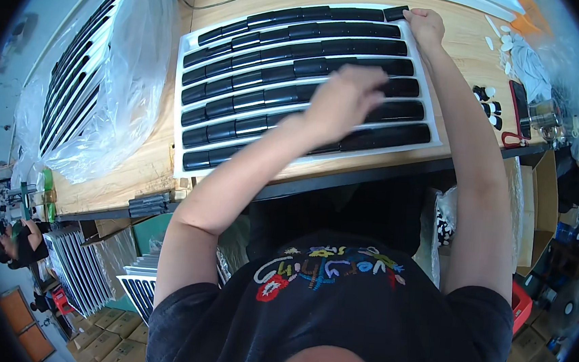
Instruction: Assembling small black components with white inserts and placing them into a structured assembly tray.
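Observation:
A white tray lies on the wooden table, filled with several rows of glossy black rectangular pieces. At its far right corner my right hand is closed, with thumb and fingertips pinching the end of a small black piece that sits slightly askew at the end of the farthest row. My left hand is over the middle of the rows, blurred by motion. Its fingers are smeared, so whether it touches or holds a piece does not show.
On the left stands a stack of similar trays in clear plastic wrap. To the right are small black and white parts, a phone-like dark slab and a glass jar. An open carton is below the table's right edge.

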Available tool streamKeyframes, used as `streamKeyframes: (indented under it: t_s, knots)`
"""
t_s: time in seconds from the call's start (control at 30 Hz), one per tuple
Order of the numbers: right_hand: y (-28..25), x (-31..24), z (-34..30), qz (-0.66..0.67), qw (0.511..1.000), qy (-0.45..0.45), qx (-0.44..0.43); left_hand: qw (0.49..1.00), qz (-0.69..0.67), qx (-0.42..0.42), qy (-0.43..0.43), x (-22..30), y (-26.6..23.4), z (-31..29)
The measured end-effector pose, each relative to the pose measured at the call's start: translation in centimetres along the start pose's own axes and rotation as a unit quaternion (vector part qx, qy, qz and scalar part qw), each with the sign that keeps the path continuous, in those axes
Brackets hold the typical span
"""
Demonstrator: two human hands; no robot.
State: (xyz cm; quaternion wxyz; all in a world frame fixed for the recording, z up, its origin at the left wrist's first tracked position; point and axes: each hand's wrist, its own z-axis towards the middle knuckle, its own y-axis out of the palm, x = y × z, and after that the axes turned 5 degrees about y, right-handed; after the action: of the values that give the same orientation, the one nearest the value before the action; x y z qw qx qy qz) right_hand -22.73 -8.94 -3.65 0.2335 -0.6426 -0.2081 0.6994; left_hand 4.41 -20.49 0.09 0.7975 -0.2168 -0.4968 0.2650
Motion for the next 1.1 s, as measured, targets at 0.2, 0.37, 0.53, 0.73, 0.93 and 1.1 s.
streamKeyframes:
  t_s: [0.2, 0.37, 0.53, 0.73, 0.93, 1.1]
  knots:
    - [-2.9, -0.6, -1.4, 0.027, 0.998, -0.019, 0.054, 0.969, 0.236, 0.079, -0.012, -10.2, -2.9, 9.6]
    - [-8.0, 1.8, -3.1, -0.132, 0.961, -0.24, 0.046, 0.935, 0.347, -0.031, -0.059, -11.4, -0.8, 13.3]
    - [-9.4, 3.1, -4.9, -0.16, 0.947, -0.277, -0.017, 0.924, 0.365, -0.069, -0.094, -13.0, 0.1, 14.7]
    - [-7.8, -0.3, -5.6, -0.16, 0.901, -0.39, 0.107, 0.917, 0.371, -0.097, -0.107, -13.4, 0.8, 15.7]
    - [-6.3, -2.1, -5.5, -0.059, 0.925, -0.368, 0.072, 0.919, 0.377, -0.108, -0.044, -11.2, 0.0, 15.6]
    - [-6.9, -7.4, -8.6, 0.357, 0.91, -0.11, -0.179, 0.996, -0.075, -0.054, 0.01, -3.1, -2.8, 9.6]
